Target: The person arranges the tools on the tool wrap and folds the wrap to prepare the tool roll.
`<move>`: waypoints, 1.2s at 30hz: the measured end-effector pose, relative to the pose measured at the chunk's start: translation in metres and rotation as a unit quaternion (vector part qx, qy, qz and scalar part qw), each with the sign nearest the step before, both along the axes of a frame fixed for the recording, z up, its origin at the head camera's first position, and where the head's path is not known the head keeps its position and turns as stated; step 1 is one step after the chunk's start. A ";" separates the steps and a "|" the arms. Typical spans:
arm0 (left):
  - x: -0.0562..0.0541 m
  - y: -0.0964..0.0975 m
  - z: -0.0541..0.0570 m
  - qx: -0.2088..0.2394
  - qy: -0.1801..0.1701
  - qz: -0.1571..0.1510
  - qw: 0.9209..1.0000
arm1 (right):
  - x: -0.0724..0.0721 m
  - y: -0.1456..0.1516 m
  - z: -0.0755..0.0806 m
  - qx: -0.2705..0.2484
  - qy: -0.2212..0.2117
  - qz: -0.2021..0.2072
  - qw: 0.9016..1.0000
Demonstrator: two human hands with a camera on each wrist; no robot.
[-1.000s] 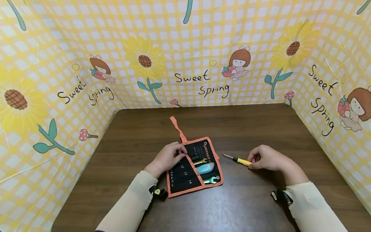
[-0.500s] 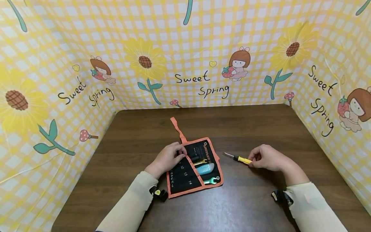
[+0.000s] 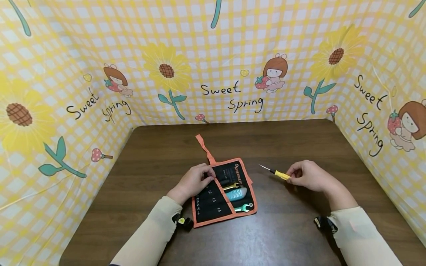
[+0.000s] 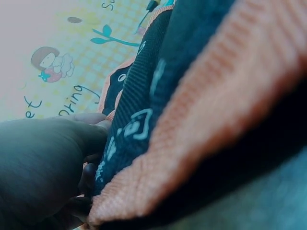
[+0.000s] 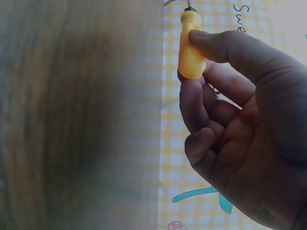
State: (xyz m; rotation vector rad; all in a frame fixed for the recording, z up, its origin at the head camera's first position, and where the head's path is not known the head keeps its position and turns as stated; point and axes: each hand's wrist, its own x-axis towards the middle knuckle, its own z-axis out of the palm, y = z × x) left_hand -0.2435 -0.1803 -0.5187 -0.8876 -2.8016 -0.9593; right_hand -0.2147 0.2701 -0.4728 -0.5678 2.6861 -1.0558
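Note:
A black tool pouch with orange trim (image 3: 213, 212) lies on the table in the head view. My left hand (image 3: 192, 181) pinches the orange edge of its pocket near the upper end; in the left wrist view that hand (image 4: 45, 165) is beside the dark fabric. Out of the pocket show a turquoise-handled tool (image 3: 236, 194), a green wrench (image 3: 243, 208) and a yellow wrench end (image 3: 232, 186). To the right of the pouch, my right hand (image 3: 309, 177) pinches a yellow-handled screwdriver (image 3: 282, 175) between thumb and fingers, its shaft pointing up-left. The right wrist view shows the thumb on the yellow handle (image 5: 193, 52).
An orange strap (image 3: 204, 147) stretches from the pouch towards the back of the brown wooden table (image 3: 159, 147). Yellow checked cloth (image 3: 213, 74) encloses the back and both sides. A small black camera sits on each wrist.
My right hand has lifted slightly, and the screwdriver has risen with it, its tip shifting up and a little right. The left hand and pouch have barely moved.

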 end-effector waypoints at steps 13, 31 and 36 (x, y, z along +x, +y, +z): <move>0.001 0.006 -0.003 -0.003 -0.011 -0.004 1.000 | -0.008 -0.011 0.011 0.005 0.039 -0.009 0.999; 0.003 0.010 -0.004 -0.002 -0.001 -0.012 1.000 | -0.025 -0.044 0.019 0.009 0.076 0.019 0.997; 0.003 0.011 -0.005 0.000 -0.004 -0.003 1.000 | -0.028 -0.054 0.017 0.009 0.063 0.020 0.998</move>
